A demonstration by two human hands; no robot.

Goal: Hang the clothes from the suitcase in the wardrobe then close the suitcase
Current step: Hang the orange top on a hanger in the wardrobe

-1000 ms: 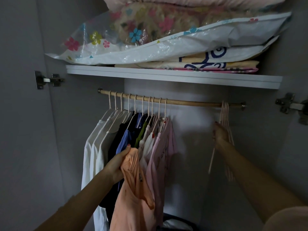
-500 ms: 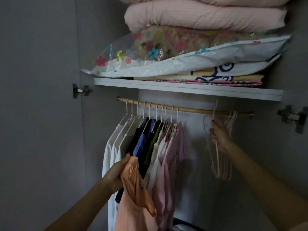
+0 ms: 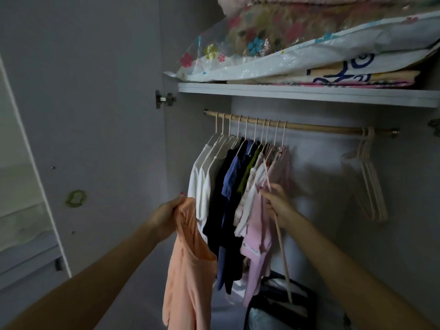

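Observation:
My left hand [image 3: 166,216] grips the top of a peach-orange garment [image 3: 188,270], which hangs down in front of the open wardrobe. My right hand [image 3: 277,202] holds a pale pink empty hanger [image 3: 282,248] in front of the pink clothes; the hanger slants down below the hand. A wooden rail [image 3: 321,128] carries several hung clothes [image 3: 238,186] at its left: white, black, blue, green and pink. Several spare empty hangers [image 3: 369,177] hang at the rail's right end. The suitcase is out of sight.
A white shelf [image 3: 309,94] above the rail holds bagged floral bedding [image 3: 273,44] and folded blankets. The left wardrobe door [image 3: 83,139] stands open with a hinge [image 3: 164,99]. A dark bag [image 3: 278,306] sits on the wardrobe floor.
My right hand has taken one hanger off the right end of the rail and brought it left and down to the pink clothes. The view has swung left.

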